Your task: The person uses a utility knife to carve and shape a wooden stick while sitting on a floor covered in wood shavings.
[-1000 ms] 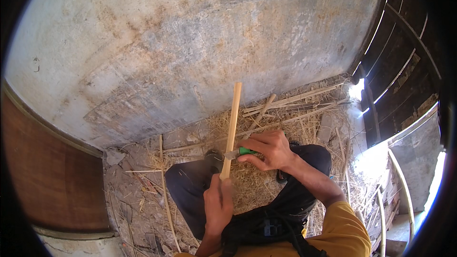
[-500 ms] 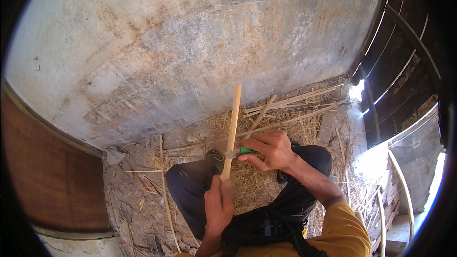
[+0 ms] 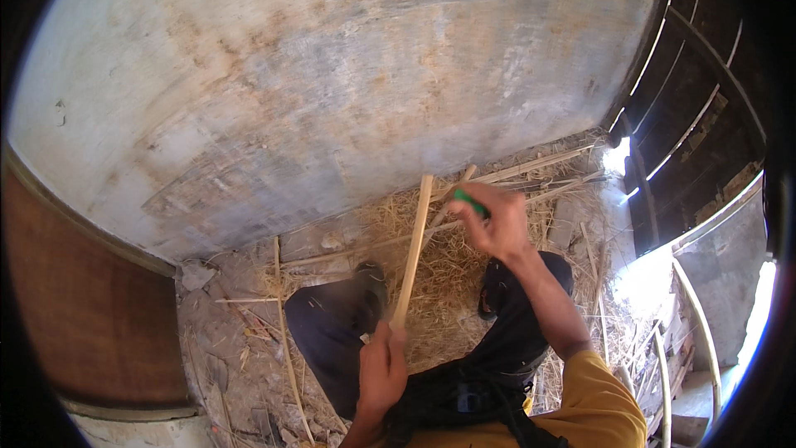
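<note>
A pale, flat wooden strip (image 3: pixel 415 250) stands slantwise in front of me, its far end toward the wall. My left hand (image 3: pixel 382 370) is closed round its near end, between my knees. To the right of the strip's upper part, my right hand (image 3: pixel 501 222) grips a knife by its green handle (image 3: pixel 471 202), apart from the wood. The blade is too blurred to make out.
A stained plaster wall (image 3: pixel 348 91) rises ahead. Straw-like shavings (image 3: pixel 444 307) cover the ground between my feet, with long strips (image 3: pixel 539 166) lying at the wall's foot. A brown wooden panel (image 3: pixel 91 307) is at left, dark slatted boards (image 3: pixel 696 99) at right.
My right hand has moved up and right with the knife, lifting it off the strip. The strip's far end has dropped a little and shifted right, while my left hand keeps its hold.
</note>
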Motion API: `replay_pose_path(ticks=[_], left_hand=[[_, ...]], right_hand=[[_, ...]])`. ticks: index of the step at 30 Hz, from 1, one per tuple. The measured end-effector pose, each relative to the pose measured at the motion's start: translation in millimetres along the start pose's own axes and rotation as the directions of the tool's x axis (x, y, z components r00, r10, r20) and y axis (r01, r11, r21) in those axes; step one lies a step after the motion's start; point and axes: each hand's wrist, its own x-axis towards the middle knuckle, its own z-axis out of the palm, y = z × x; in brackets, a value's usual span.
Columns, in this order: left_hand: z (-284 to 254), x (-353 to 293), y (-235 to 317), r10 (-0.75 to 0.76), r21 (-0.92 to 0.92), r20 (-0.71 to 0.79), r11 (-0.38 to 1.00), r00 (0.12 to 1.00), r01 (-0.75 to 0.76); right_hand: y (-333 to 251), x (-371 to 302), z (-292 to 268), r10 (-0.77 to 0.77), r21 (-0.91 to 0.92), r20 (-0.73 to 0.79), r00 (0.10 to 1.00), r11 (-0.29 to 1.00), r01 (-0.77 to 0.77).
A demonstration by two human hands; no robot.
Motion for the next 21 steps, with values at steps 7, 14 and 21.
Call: replay_pose_path(ticks=[7, 14, 21], left_hand=[[3.2, -18.3, -0.8, 0.130, 0.055, 0.035, 0.990, 0.991, -0.132], [-2.2, 4.0, -0.7, 0.123, -0.024, -0.109, 0.992, 0.986, -0.126], [0.9, 12.5, 8.4, 0.112, -0.072, -0.168, 0.989, 0.979, -0.126]], right_hand=[[25.9, 9.4, -27.3, 0.425, 0.229, -0.043, 0.904, 0.885, -0.405], [12.6, -5.7, -8.7, 0.214, 0.239, 0.021, 0.977, 0.947, -0.213], [-10.8, -20.4, 5.7, -0.125, 0.277, 0.207, 0.970, 0.959, 0.064]])
